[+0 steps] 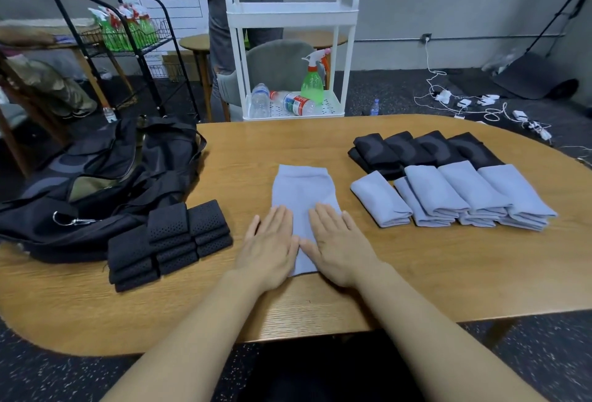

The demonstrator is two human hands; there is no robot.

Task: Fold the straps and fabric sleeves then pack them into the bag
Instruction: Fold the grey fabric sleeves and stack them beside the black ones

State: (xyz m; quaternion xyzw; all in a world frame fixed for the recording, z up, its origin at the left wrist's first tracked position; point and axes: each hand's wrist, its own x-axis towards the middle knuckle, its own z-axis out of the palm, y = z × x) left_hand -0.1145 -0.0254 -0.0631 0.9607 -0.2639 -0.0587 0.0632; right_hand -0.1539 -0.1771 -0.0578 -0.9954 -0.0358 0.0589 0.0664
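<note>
My left hand (270,243) and right hand (336,244) lie flat, fingers straight, pressing the near end of one unfolded grey sleeve (301,190) at table (416,273) centre; neither grips it. Step in hand: smoothing before folding. The next move, I judge, calls for lifting one end over. Folded grey sleeves (455,196) sit right, folded black straps (166,241) left beside the bag (96,177).

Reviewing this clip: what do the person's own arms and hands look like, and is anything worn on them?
Both forearms are bare up to the frame's lower edge, with no sleeves showing. The left hand and right hand wear no gloves, and no rings, watch or wristband can be seen. No markings are visible.
</note>
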